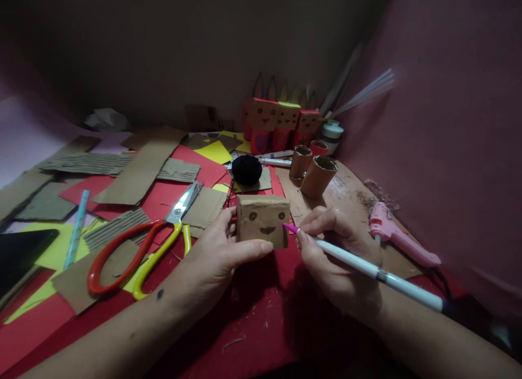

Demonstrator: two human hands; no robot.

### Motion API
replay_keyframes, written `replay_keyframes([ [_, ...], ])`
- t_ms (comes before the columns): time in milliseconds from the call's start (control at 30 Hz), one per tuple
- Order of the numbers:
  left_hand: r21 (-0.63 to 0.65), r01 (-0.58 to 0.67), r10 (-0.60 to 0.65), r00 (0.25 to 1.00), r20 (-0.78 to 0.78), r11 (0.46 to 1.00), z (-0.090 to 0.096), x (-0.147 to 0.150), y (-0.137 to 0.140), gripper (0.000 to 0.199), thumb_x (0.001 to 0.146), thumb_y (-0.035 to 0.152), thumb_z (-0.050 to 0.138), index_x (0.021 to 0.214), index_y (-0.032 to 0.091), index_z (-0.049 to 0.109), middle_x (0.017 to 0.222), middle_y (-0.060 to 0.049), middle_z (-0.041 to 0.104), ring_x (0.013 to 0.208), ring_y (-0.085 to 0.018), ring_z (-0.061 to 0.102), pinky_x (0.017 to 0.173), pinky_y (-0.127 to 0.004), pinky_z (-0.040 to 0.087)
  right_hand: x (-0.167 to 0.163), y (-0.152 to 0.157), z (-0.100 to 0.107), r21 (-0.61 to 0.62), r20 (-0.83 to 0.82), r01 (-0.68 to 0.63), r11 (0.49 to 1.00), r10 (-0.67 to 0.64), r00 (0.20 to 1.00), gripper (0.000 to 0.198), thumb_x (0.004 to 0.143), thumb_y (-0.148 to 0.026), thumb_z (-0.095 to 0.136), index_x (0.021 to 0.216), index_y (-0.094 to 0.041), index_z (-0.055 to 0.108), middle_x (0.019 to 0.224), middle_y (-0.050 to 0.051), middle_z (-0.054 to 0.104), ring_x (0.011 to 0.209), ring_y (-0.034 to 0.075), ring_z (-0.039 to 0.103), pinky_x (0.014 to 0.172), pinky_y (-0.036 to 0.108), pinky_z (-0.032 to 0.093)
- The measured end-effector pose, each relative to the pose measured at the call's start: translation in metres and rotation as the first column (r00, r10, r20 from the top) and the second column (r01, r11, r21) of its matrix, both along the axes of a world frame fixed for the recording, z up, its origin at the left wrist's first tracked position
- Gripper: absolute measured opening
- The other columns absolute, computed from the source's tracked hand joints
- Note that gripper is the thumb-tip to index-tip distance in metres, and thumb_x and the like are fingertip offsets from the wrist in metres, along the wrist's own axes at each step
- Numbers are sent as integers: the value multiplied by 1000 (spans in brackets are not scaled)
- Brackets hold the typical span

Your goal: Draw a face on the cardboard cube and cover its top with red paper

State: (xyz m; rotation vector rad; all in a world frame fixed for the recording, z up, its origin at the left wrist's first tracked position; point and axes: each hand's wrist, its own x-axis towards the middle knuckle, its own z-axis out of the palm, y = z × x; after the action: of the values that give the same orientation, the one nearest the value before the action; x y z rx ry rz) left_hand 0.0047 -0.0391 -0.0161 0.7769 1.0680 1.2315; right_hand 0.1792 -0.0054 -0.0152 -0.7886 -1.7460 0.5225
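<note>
My left hand (222,248) grips a small cardboard box (263,235) by its left side, thumb along the lower front. Two round eyes and a dark mouth are drawn on the box's front, with a faint pink patch on its left cheek. Between the fingers and thumb of my right hand (338,254) is a white marker (354,261) with a pink tip. That tip is at the face's right cheek, touching or very close to it. Behind the box sits a ball of black yarn (247,170).
Scissors (159,243) with red and yellow handles lie left, among cardboard strips (138,167) and coloured paper. Cardboard tubes (320,176) stand behind my right hand. A pink glue gun (402,235) rests at right. Several finished-looking box figures (263,118) stand at the back.
</note>
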Motion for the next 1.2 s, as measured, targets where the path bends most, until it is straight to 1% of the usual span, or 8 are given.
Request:
replay_keyframes([
  [200, 24, 4, -3, 999, -46, 1000, 0, -1, 1, 64, 71, 26, 88, 128, 20, 58, 132, -13, 69, 124, -37, 63, 105, -49, 45, 1, 0, -2, 4, 19, 10, 1000, -10, 1000, 20, 82, -11, 60, 72, -24, 49, 63, -2, 57, 50, 12, 47, 47, 29, 32],
  [367, 6, -10, 10, 1000, -18, 1000, 2, 0, 0, 68, 69, 24, 89, 128, 19, 57, 133, -15, 69, 125, -40, 62, 107, -53, 44, 0, 0, -3, 13, 26, 25, 1000, -25, 999, 20, 82, -11, 59, 71, -24, 47, 61, -2, 57, 50, 13, 50, 47, 29, 33],
  [533, 0, 0, 0, 1000, -12, 1000, 2, 0, -1, 66, 69, 24, 88, 127, 19, 57, 131, -15, 70, 124, -39, 63, 104, -51, 46, 1, -1, -5, 15, 34, 30, 999, -30, 999, 20, 81, -11, 60, 73, -24, 48, 64, -1, 58, 52, 14, 51, 47, 29, 34],
  [600, -3, 3, -3, 1000, -12, 1000, 1, 0, 0, 66, 70, 24, 88, 128, 20, 56, 130, -14, 71, 122, -38, 65, 102, -48, 47, 2, -2, -4, 4, 20, 9, 1000, -9, 1000, 21, 82, -10, 60, 73, -24, 47, 64, -1, 58, 52, 14, 51, 47, 28, 34],
  [733, -7, -20, 20, 999, 34, 1000, 1, 2, 1, 69, 65, 21, 89, 126, 18, 57, 130, -15, 71, 118, -36, 67, 98, -43, 50, 1, -2, -1, 1, -6, -34, 999, 34, 999, 20, 82, -9, 59, 74, -24, 49, 63, -2, 57, 50, 13, 50, 45, 28, 35],
  [933, -19, -14, 15, 999, 48, 1000, 2, 2, -1, 67, 65, 21, 90, 125, 18, 59, 128, -15, 72, 112, -34, 69, 92, -41, 53, -1, -1, 0, -1, -30, -24, 1000, 24, 999, 19, 83, -9, 61, 73, -23, 51, 64, -1, 59, 54, 14, 54, 50, 30, 40],
  [1100, -2, -1, 1, 1000, 17, 1000, 1, 0, -2, 68, 68, 24, 89, 128, 20, 58, 133, -13, 69, 116, -34, 68, 93, -40, 51, -1, -1, 0, -3, -12, -17, 1000, 17, 1000, 20, 84, -10, 60, 73, -23, 51, 64, -2, 58, 51, 12, 50, 47, 28, 36],
  [1200, -8, -3, 3, 1000, -6, 1000, 0, 0, -1, 68, 68, 25, 90, 127, 21, 58, 133, -12, 70, 115, -34, 68, 92, -40, 51, -1, -1, -1, -14, -9, -17, 1000, 16, 1000, 20, 84, -10, 60, 73, -24, 51, 66, -2, 57, 53, 13, 51, 48, 28, 36],
])
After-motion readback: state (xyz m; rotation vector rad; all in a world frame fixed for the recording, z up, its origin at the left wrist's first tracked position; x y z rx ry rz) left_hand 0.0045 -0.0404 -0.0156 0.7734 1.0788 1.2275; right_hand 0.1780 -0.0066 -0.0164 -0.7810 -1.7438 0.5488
